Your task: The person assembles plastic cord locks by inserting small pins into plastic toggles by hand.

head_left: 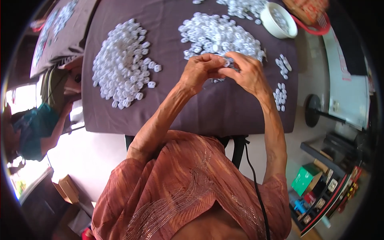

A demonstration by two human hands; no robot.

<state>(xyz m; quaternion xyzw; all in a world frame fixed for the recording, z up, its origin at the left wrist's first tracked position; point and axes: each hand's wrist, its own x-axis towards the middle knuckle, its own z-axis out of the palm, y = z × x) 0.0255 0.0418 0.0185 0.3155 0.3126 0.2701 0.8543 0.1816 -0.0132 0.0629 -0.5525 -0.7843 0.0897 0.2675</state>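
Above a table covered with a dark purple cloth (224, 112), my left hand (199, 72) and my right hand (248, 73) meet fingertip to fingertip. Between the pinched fingers sits a small white plastic piece (227, 62); which hand grips it I cannot tell. Directly behind the hands lies a big heap of the same small white ring-like pieces (218, 37). A second, longer heap (123, 63) spreads to the left of my left forearm. Two short rows of pieces (281, 95) lie to the right of my right wrist.
A white bowl (279, 20) holding pieces stands at the far right of the table, with a red basket (316, 20) behind it. Another person in a teal top (34, 130) sits at the left. A black stand base (313, 110) and shelves with boxes (320, 188) are on the right.
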